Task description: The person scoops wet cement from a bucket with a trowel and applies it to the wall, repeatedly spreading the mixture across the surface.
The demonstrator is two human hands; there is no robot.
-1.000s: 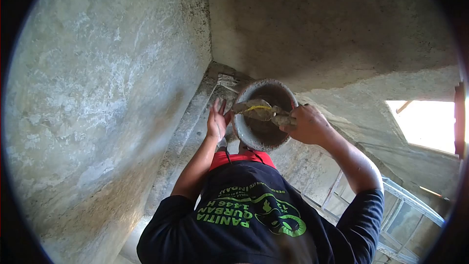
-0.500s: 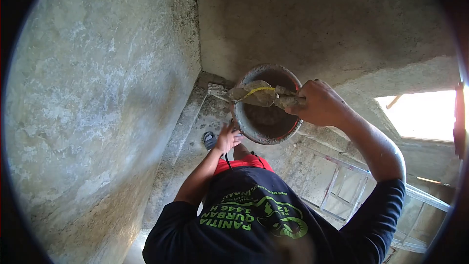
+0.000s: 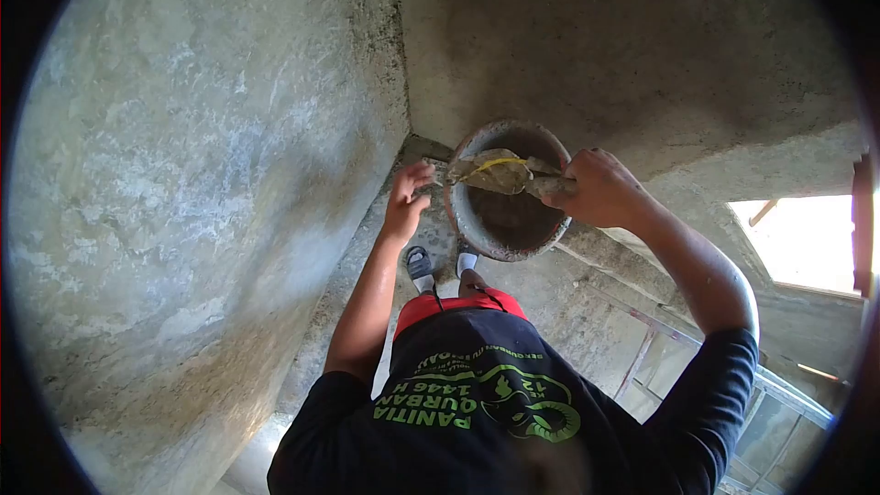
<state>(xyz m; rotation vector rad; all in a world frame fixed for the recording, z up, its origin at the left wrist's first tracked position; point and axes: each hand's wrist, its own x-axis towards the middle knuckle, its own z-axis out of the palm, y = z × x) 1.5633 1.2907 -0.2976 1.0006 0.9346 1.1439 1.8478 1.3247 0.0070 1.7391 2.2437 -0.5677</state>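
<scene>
My right hand [image 3: 600, 188] grips the handle end of a mortar-caked trowel [image 3: 504, 179]. A yellow strip shows along the trowel's blade, which reaches left across the opening of a round bucket [image 3: 461, 213]. Grey mortar coats the bucket's rim and inner wall, and dark grey mix [image 3: 509, 220] lies inside. Left of the bucket, my left hand [image 3: 404, 203] is raised with its fingers apart and nothing in it. Part of the trowel handle is hidden by my right fingers.
A rough plastered wall [image 3: 202, 183] rises close on the left and meets another wall [image 3: 623, 46] in a corner ahead. A metal ladder [image 3: 779, 394] lies at lower right, below a bright opening [image 3: 802, 243]. My sandalled foot [image 3: 420, 264] stands on the concrete floor.
My left hand has moved up and left, away from the bucket's near rim. My right hand keeps the trowel over the bucket. The view has shifted slightly, showing both feet.
</scene>
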